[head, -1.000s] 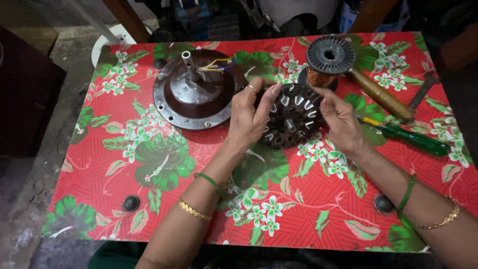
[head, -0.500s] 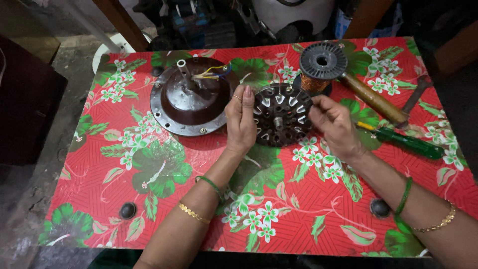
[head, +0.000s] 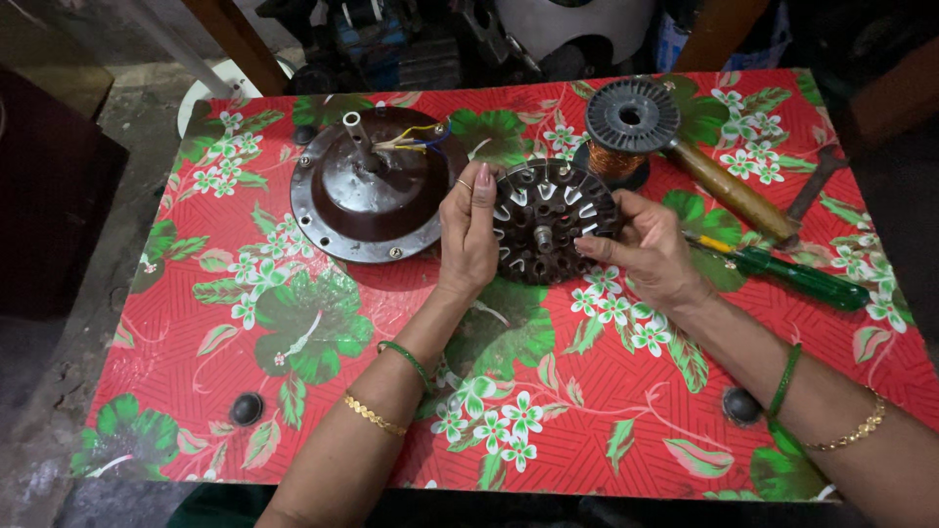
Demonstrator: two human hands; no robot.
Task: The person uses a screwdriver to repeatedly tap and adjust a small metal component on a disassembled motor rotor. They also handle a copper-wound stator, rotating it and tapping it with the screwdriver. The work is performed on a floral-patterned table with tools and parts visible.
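Both hands hold a dark slotted stator core above the flowered tabletop.

Head view: left hand [head: 469, 235] and right hand [head: 646, 252] have their grip closed on the stator core [head: 550, 223], between brown motor cover [head: 367, 191] and copper wire spool [head: 626, 127]; a green screwdriver [head: 792, 276] lies near.

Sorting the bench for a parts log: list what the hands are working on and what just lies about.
In hand:
- stator, held at its edge by left hand and right hand

Lying about:
- motor cover with wires
- wire spool
- wooden handle
- green screwdriver
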